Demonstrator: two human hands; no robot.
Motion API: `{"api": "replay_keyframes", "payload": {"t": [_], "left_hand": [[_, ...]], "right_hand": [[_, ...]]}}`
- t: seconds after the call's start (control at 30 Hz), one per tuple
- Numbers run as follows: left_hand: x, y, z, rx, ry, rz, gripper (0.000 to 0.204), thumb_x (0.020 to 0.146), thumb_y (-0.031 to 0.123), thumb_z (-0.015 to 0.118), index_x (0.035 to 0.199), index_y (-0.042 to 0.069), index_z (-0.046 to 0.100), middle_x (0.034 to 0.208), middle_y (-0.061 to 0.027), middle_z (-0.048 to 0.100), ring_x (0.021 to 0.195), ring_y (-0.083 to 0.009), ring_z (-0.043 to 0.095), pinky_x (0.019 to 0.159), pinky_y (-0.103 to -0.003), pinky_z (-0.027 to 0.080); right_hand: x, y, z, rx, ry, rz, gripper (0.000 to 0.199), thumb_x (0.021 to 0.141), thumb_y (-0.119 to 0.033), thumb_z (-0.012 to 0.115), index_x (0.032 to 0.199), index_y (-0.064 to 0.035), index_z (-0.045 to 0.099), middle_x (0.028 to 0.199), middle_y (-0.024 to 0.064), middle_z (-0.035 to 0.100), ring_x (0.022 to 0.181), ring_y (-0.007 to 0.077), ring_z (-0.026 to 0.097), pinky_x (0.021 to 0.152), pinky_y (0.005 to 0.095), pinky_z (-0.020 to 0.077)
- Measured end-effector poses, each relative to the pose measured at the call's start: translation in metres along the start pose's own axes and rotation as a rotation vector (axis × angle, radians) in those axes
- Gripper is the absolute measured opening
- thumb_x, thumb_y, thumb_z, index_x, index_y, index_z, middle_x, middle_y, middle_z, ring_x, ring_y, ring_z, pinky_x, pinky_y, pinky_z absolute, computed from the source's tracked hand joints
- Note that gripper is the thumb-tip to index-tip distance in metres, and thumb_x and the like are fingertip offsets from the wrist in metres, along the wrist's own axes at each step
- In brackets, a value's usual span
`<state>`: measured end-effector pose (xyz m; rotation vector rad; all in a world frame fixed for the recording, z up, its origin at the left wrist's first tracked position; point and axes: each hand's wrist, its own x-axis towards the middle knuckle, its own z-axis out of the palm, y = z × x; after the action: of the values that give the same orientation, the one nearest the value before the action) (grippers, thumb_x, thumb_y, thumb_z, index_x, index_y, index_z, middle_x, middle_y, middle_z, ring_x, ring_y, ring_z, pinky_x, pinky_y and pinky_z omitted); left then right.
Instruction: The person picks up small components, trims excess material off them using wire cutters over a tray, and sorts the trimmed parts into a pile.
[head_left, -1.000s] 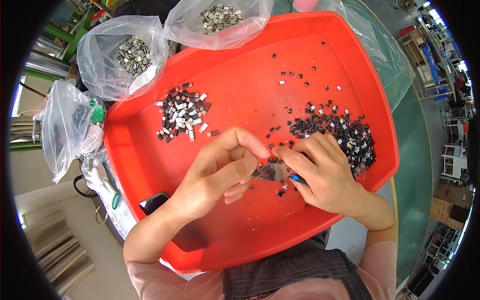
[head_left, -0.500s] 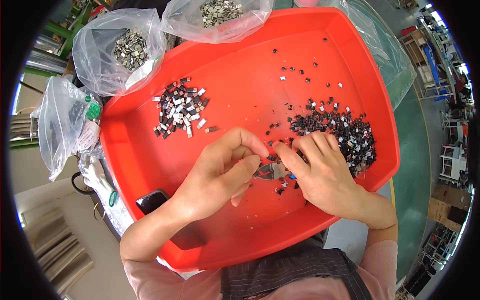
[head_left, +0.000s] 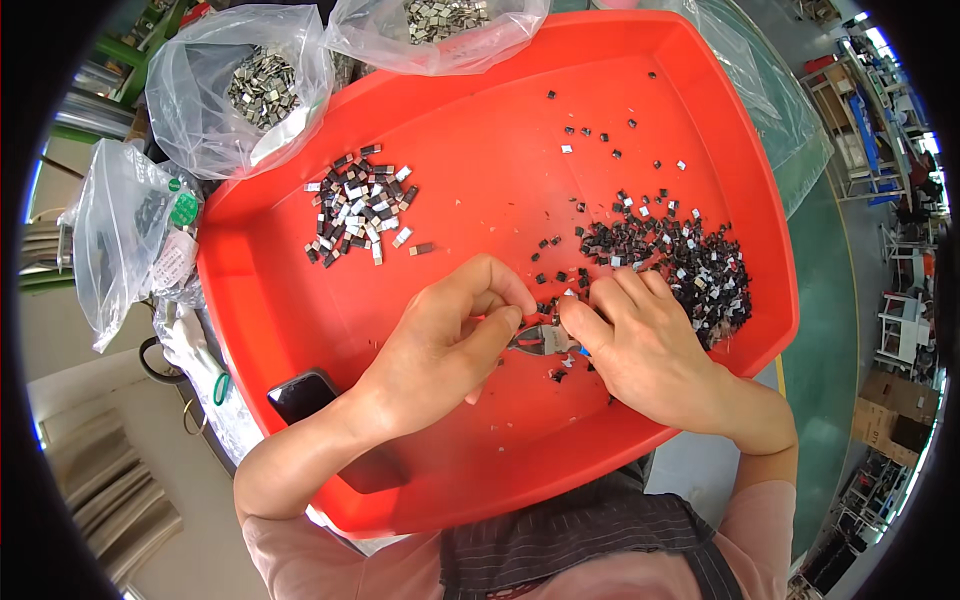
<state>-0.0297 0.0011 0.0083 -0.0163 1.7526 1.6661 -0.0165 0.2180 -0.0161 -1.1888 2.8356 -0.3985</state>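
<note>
Over the red tray (head_left: 480,170), my left hand (head_left: 440,345) has its thumb and forefinger pinched together; whatever is between the fingertips is too small or hidden to make out. Close to its right, my right hand (head_left: 645,335) is closed around a pair of small cutting pliers (head_left: 543,340). Their silver head points toward my left fingertips, and a bit of blue handle shows under my palm. Beside and beyond my right hand spreads a heap of tiny black and silver pieces (head_left: 700,270). Small rectangular black, white and metal-ended connectors (head_left: 355,212) form a pile at the tray's far left.
Two clear plastic bags of metal shells (head_left: 265,90) stand along the far left rim. Inside the tray's near left corner is a black phone (head_left: 302,395). Another clear bag (head_left: 120,240) and a white glove (head_left: 187,345) lie outside the left wall. Loose black bits (head_left: 603,137) dot the far right.
My right thumb has shifted slightly right, and more of the pliers' head shows. My left hand keeps its pinch in nearly the same place. The whole view has shifted a little.
</note>
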Motion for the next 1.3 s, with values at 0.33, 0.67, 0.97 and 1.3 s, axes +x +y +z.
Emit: {"api": "replay_keyframes", "payload": {"t": [0.33, 0.67, 0.97, 1.3], "left_hand": [[0.000, 0.001, -0.006, 0.031, -0.049, -0.045, 0.013, 0.098, 0.014, 0.047, 0.099, 0.002, 0.051, 0.063, -0.0005, 0.049, 0.048, -0.0063, 0.045, 0.044, -0.022, 0.037], [-0.010, -0.004, 0.004, -0.179, -0.087, -0.069, 0.018, 0.099, 0.009, 0.035, 0.110, 0.005, 0.048, 0.061, 0.0051, 0.039, 0.049, -0.0032, 0.034, 0.044, -0.021, 0.027], [-0.018, 0.000, 0.008, -0.119, -0.013, 0.110, 0.029, 0.093, -0.005, 0.038, 0.119, 0.004, 0.046, 0.067, 0.0056, 0.039, 0.058, -0.0021, 0.037, 0.051, -0.020, 0.034], [-0.013, -0.001, -0.006, -0.293, -0.161, -0.087, 0.028, 0.103, 0.020, 0.033, 0.114, 0.003, 0.053, 0.061, 0.0044, 0.033, 0.050, -0.0062, 0.029, 0.047, -0.021, 0.027]], "right_hand": [[-0.001, -0.004, -0.004, 0.068, 0.038, -0.024, 0.024, 0.073, -0.009, 0.060, 0.096, -0.0062, 0.052, 0.077, 0.0091, 0.053, 0.077, 0.0256, 0.056, 0.067, 0.0359, 0.0462], [-0.006, -0.008, 0.003, 0.103, 0.045, -0.018, 0.026, 0.073, -0.007, 0.062, 0.096, -0.0042, 0.051, 0.079, 0.0115, 0.055, 0.074, 0.0284, 0.058, 0.066, 0.0381, 0.0469], [0.002, -0.007, -0.002, 0.355, 0.007, -0.016, 0.028, 0.073, -0.007, 0.067, 0.093, -0.0015, 0.048, 0.075, 0.0141, 0.056, 0.070, 0.0313, 0.060, 0.058, 0.0418, 0.0488], [0.001, -0.008, 0.004, 0.137, 0.133, -0.042, 0.030, 0.068, -0.004, 0.065, 0.094, -0.0047, 0.051, 0.076, 0.0094, 0.051, 0.070, 0.0273, 0.055, 0.061, 0.0374, 0.0460]]}}
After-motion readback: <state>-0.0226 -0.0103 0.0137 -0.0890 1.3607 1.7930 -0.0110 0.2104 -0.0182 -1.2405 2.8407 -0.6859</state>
